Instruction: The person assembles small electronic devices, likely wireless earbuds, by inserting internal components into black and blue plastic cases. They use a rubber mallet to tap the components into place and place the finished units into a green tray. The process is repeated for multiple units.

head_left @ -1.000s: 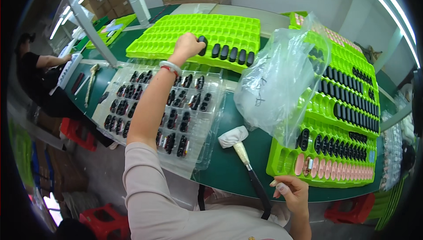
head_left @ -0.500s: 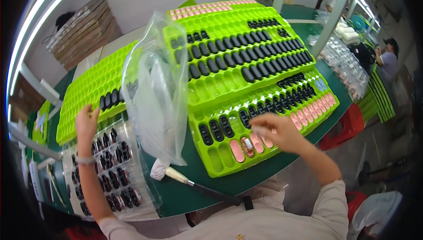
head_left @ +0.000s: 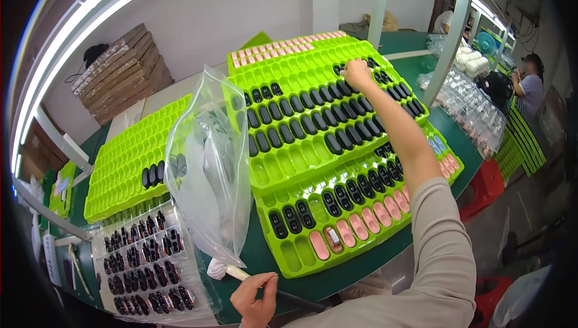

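My right hand (head_left: 358, 75) reaches far across to the upper green tray (head_left: 283, 168). Its fingers are closed over a cluster of small black parts (head_left: 339, 69), and what they pinch is hidden. Close to my body, my left hand (head_left: 255, 298) has thumb and forefinger pressed together; anything between them is too small to make out. Beside it lies a tool with a pale handle (head_left: 237, 272) and a white wrapped end. Black oval shells (head_left: 280, 135) fill rows of the upper tray. The lower green tray (head_left: 291, 257) holds black slotted pieces (head_left: 277, 224) and pink oval pieces (head_left: 320, 245).
A clear plastic bag (head_left: 211, 177) stands between the trays. To its left are another green tray (head_left: 114, 174) and a clear blister tray with dark parts (head_left: 144, 268). Stacked cartons (head_left: 123, 75) stand behind; a red stool (head_left: 484, 189) and a seated person (head_left: 530, 78) are at right.
My right hand has moved from the pink pieces in the lower tray to the upper tray's far rows. My left hand has come from the left tray toward my body. The view has shifted.
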Tool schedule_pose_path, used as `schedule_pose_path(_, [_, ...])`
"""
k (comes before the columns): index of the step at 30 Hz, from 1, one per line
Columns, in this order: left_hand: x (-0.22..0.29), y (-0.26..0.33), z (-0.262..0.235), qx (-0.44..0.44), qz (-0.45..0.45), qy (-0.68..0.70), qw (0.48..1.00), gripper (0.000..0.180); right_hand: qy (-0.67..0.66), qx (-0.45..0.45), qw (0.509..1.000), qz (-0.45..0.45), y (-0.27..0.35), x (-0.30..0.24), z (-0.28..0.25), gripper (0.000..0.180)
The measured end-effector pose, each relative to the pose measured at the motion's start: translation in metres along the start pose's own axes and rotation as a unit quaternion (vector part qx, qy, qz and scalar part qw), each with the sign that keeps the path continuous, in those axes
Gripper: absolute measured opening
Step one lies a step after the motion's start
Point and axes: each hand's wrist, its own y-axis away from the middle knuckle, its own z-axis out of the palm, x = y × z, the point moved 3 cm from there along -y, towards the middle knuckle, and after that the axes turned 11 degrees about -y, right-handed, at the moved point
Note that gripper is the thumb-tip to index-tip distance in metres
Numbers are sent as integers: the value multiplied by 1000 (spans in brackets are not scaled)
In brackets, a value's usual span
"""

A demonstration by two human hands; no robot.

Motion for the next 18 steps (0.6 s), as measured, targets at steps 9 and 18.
schedule_pose_path(9, [-12, -24, 16, -24, 13, 10, 1000, 10, -45, 2, 984, 172, -29, -6, 41, 31])
schedule_pose_path(18, [-1, -48, 24, -93, -16, 4, 995, 17, -183, -16, 978, 97, -34, -1, -12, 34])
